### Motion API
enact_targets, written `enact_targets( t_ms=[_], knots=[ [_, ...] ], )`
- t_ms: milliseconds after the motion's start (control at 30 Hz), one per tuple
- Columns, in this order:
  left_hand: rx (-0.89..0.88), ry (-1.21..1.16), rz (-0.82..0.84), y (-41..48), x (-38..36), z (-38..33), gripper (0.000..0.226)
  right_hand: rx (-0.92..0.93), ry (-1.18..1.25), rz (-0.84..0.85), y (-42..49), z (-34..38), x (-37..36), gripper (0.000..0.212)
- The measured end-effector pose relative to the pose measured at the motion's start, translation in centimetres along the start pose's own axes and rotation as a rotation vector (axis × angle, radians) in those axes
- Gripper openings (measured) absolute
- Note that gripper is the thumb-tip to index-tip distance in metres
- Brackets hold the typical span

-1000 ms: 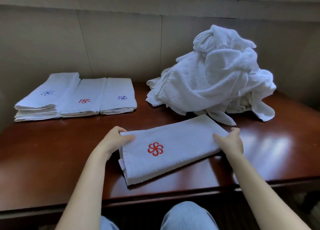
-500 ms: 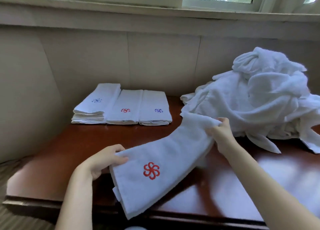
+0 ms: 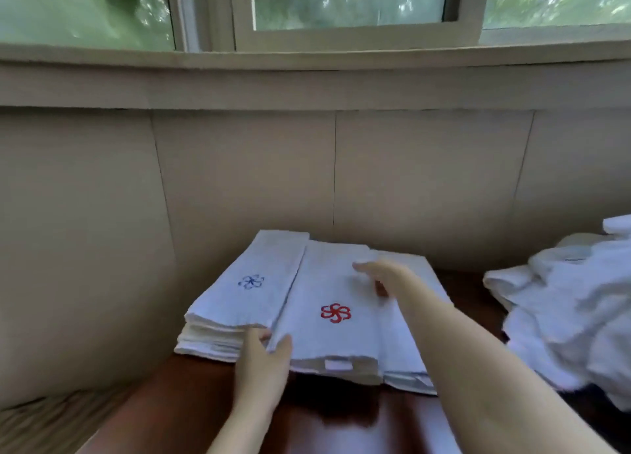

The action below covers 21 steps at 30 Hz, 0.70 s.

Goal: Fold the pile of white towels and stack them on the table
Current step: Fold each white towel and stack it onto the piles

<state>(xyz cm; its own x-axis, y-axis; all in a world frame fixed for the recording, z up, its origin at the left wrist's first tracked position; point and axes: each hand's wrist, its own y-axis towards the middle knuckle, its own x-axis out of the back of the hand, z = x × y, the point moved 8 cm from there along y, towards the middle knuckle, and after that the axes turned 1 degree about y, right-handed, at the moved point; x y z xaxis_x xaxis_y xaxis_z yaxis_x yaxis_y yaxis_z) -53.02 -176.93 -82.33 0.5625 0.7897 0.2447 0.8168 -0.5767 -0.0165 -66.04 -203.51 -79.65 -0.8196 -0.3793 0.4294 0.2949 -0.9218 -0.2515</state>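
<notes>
A folded white towel with a red emblem [image 3: 333,337] lies on top of the middle stack of three folded stacks at the back of the brown table [image 3: 327,423]. My left hand [image 3: 263,361] pinches its near left corner, thumb on top. My right hand [image 3: 386,276] lies at its far right edge with fingers stretched straight across the top; the thumb is hidden. The left stack [image 3: 239,303] shows a blue emblem. The right stack [image 3: 409,354] is partly covered by my right forearm. The loose pile of white towels [image 3: 566,320] sits at the right.
A beige panelled wall [image 3: 239,180] runs right behind the stacks, with a window sill [image 3: 307,57] above. The table's left edge is close to the left stack. Bare table surface lies in front of the stacks, between my forearms.
Both hands carried the red-emblem towel from the table's front to the back left and set it on the middle stack. The view swung left and up with it.
</notes>
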Motion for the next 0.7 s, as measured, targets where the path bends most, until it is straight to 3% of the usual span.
enact_targets(
  t_ms=[67,133,267,400,533,700],
  knots=[
    [-0.056,0.079,-0.055,0.6,0.5,0.1,0.021,0.111,-0.039,-0.114,1.6,-1.4,-0.5,0.019],
    [-0.119,0.089,-0.09,0.7,0.8,-0.6,0.024,0.189,0.013,-0.208,2.8,-1.2,0.1,0.02],
    [-0.096,0.025,-0.067,0.1,0.5,-0.4,0.025,0.23,0.116,-0.183,4.2,0.4,-0.2,0.065],
    [-0.184,-0.03,-0.006,0.4,0.3,-1.7,0.023,0.272,0.103,-0.191,6.1,2.7,0.8,0.045],
    [-0.266,-0.002,0.023,1.0,-0.4,-3.1,0.019,0.409,0.279,-0.298,6.5,5.3,2.5,0.044],
    [-0.254,0.156,-0.045,1.3,0.0,-1.9,0.019,0.221,-0.011,-0.185,7.1,1.2,-0.4,0.05]
  ],
)
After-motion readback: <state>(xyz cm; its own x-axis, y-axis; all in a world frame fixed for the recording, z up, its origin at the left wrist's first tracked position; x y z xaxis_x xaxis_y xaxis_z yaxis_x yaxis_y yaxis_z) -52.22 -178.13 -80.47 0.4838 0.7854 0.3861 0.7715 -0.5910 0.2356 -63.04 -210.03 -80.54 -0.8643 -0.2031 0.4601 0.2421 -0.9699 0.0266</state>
